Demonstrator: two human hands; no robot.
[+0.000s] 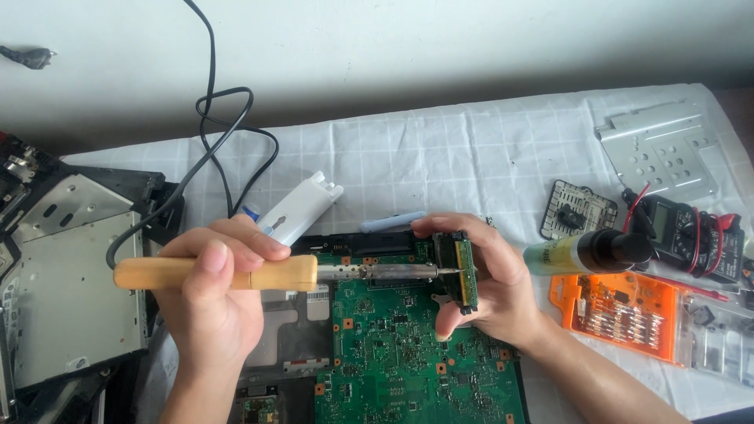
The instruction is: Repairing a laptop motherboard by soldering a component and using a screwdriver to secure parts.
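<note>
**Iron on the connector, board on the bench**

Quick rundown. Left hand (210, 290) is wrapped in a full fist round the wooden handle of the soldering iron (275, 273), thumb on top, iron held level and pointing across toward the other hand. Prob held sideways like that so the tip meets the part edge-on. The iron's black cord (208, 126) loops away from the left hand, up the table and out of frame.

Right hand (479, 286) is pinching a small black connector w/ a green and gold edge (463, 271), thumb at the bottom, fingers over the top, tilted up on its side just above the board. The iron's tip is touching or v. nearly touching the connector's left face, can't tell which from this angle. Looks like the hand steadies it so it won't shift under the tip.

Under both hands: the big green circuit board (393, 353), lying flat. Left of the left hand there's a grey metal chassis panel (71, 290). Just beyond the left hand, a white plastic tube-shaped thing (302, 206). Right of the right hand, close to the wrist: a yellowish bottle w/ black cap (589, 251) lying on its side, an orange bit set (628, 314) below it, and a dark multimeter w/ red leads (687, 232) further out. All on a white checked cloth (440, 149).
</note>
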